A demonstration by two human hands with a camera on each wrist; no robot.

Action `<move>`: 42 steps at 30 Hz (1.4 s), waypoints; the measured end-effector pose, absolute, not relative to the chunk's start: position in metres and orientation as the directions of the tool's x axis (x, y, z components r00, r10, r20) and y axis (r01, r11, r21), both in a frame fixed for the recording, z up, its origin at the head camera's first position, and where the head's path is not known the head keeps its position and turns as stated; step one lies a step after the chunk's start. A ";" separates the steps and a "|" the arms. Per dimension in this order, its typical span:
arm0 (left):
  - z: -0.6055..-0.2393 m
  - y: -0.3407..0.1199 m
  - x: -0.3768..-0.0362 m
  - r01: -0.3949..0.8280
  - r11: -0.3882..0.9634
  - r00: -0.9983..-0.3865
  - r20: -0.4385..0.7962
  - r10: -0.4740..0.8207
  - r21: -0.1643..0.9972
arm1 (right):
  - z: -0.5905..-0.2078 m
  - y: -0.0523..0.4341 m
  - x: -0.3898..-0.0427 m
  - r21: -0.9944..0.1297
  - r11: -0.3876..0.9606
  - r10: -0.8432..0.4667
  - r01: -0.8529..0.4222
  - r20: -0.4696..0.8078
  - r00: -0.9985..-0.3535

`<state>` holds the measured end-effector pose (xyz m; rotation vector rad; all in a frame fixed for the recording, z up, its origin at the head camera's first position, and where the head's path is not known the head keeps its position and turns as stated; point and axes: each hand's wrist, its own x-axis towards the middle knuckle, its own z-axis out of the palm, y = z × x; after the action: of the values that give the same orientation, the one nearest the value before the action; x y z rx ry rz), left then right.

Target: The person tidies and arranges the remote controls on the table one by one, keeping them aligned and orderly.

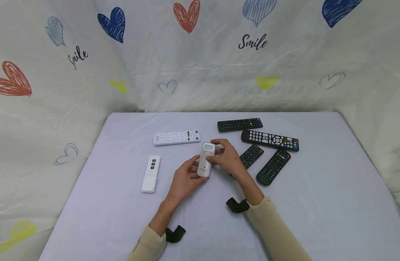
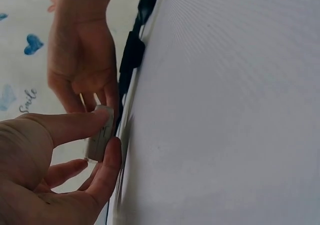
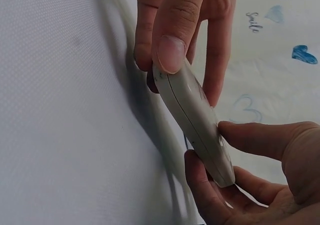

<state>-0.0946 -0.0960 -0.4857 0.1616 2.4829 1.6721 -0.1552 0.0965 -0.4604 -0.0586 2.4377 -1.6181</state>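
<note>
Both hands pinch the small white remote (image 1: 206, 159) above the table (image 1: 317, 203), left hand (image 1: 185, 179) at its lower end, right hand (image 1: 227, 157) at its top, white remotes lying left, black ones right, sorting seemingly midway

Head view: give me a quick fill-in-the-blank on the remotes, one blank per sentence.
1. Both hands hold the small white remote that has a ____ at its top.
2. The number of black remotes right of it is ____.
3. The white remote with three dark buttons lies on the ____ side of the table.

Missing: screen; four; left
</note>
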 end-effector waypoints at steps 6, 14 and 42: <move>-0.486 -0.100 -0.091 -0.024 0.396 -0.985 -0.088 0.146 0.918 | -0.461 0.092 -0.153 -0.913 0.401 -0.170 0.078 -0.158 -0.973; -0.485 -0.104 -0.088 -0.022 0.392 -0.988 -0.080 0.132 0.920 | -0.462 0.087 -0.151 -0.917 0.394 -0.182 0.063 -0.145 -0.973; -0.483 -0.111 -0.080 -0.022 0.403 -0.996 -0.057 0.074 0.915 | -0.463 0.074 -0.149 -0.915 0.402 -0.229 0.015 -0.116 -0.967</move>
<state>-0.0797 -0.1111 -0.4826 0.0467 2.5568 1.6688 -0.1488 0.0740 -0.4627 -0.1888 2.4359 -1.5934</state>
